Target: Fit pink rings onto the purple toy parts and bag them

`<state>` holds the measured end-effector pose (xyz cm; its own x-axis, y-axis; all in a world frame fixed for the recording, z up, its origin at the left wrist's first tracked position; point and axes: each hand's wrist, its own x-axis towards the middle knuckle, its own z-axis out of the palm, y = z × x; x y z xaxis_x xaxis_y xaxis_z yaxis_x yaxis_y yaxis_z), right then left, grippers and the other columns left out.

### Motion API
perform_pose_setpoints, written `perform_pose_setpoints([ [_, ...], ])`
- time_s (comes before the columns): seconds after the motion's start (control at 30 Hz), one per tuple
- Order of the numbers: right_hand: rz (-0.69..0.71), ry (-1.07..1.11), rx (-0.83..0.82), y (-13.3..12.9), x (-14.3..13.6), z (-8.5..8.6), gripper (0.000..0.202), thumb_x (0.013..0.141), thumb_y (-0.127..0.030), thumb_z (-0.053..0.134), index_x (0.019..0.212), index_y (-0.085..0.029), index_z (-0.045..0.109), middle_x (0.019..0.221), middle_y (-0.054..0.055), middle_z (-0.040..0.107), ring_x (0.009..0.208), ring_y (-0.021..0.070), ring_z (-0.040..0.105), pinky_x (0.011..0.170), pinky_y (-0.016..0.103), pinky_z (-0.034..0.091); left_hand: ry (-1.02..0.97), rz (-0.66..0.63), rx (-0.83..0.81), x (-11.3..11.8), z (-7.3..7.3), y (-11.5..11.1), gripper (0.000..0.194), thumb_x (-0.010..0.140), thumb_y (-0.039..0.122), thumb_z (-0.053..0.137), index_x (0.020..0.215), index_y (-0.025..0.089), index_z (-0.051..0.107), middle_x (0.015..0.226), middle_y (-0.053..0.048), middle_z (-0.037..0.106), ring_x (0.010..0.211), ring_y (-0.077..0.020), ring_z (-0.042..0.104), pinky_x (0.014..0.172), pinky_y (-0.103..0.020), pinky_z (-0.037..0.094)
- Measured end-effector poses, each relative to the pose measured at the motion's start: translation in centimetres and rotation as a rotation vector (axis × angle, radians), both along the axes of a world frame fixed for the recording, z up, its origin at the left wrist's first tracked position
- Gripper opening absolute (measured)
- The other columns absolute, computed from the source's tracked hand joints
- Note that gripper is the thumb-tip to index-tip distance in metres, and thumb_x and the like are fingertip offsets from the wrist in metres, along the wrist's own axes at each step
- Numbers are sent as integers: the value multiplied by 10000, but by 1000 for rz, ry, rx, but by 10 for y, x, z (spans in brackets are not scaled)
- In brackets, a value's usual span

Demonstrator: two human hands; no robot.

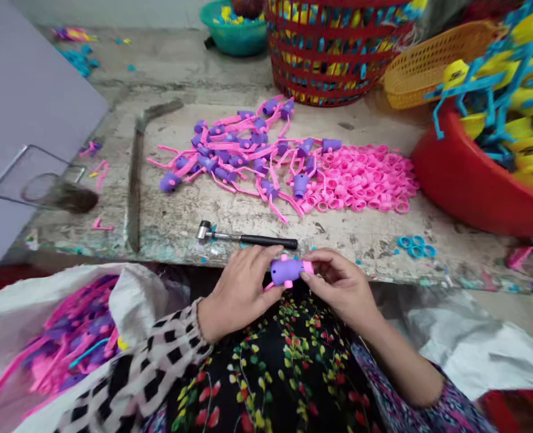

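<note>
Between both hands, just off the table's front edge, is a purple plastic toy body (286,273) with pink pegs on its sides. My left hand (243,282) grips its left end between thumb and fingers. My right hand (341,282) pinches a pink ring (308,267) at the right end of the body. A hammer (248,239) with a metal head and black handle lies on the table just beyond my hands. Behind it is a pile of purple bodies with pink limbs (243,144), beside a heap of pink rings (365,177).
Several blue rings (416,246) lie near the table's front edge (455,270). A red basin (478,186) of yellow and blue parts stands right, a red basket (320,54) and green bowl (234,36) behind. A white sack (149,294) with purple and pink parts sits lower left.
</note>
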<state>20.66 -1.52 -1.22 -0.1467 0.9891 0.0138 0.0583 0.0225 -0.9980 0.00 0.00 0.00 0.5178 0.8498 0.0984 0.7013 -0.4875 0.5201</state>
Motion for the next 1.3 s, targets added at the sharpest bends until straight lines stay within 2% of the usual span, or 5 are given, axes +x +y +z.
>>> perform_pose_setpoints([
  [0.2, 24, -22, 40, 0, -2, -2, 199, 819, -180, 659, 989, -283, 655, 939, 6, 617, 824, 135, 588, 737, 272, 467, 20, 19, -84, -2, -6, 2, 481, 811, 588, 579, 1075, 186, 588, 949, -61, 632, 892, -241, 579, 788, -383, 413],
  [0.4, 70, -31, 62, 1, 5, 2, 240, 833, -209, 667, 1052, -308, 666, 997, 12, 604, 940, 148, 589, 829, 285, 480, -22, 40, -83, -3, -10, 1, 441, 801, 525, 626, 1061, 168, 608, 952, -69, 627, 885, -232, 571, 790, -379, 414],
  [0.73, 122, -514, 327, 1, 12, 4, 305, 860, -150, 584, 1158, -211, 567, 1052, 74, 653, 952, 195, 626, 809, 339, 517, -61, 1, -100, -1, -11, -1, 426, 800, 459, 648, 1108, 171, 585, 976, -63, 636, 882, -227, 571, 797, -377, 409],
  [1.13, 93, -144, 56, -2, 15, -5, 301, 806, -243, 709, 1086, -291, 610, 1014, 9, 664, 886, 157, 661, 800, 310, 540, -26, 21, -123, -1, -8, -1, 445, 801, 481, 636, 1120, 173, 596, 965, -61, 636, 874, -233, 574, 791, -388, 413],
  [1.3, 132, -195, 155, 1, 11, -2, 221, 826, -216, 682, 1041, -264, 655, 973, 30, 652, 934, 168, 631, 794, 306, 522, 23, 10, -140, 0, -7, 0, 431, 807, 486, 625, 1102, 172, 605, 978, -64, 645, 890, -240, 584, 802, -396, 422],
])
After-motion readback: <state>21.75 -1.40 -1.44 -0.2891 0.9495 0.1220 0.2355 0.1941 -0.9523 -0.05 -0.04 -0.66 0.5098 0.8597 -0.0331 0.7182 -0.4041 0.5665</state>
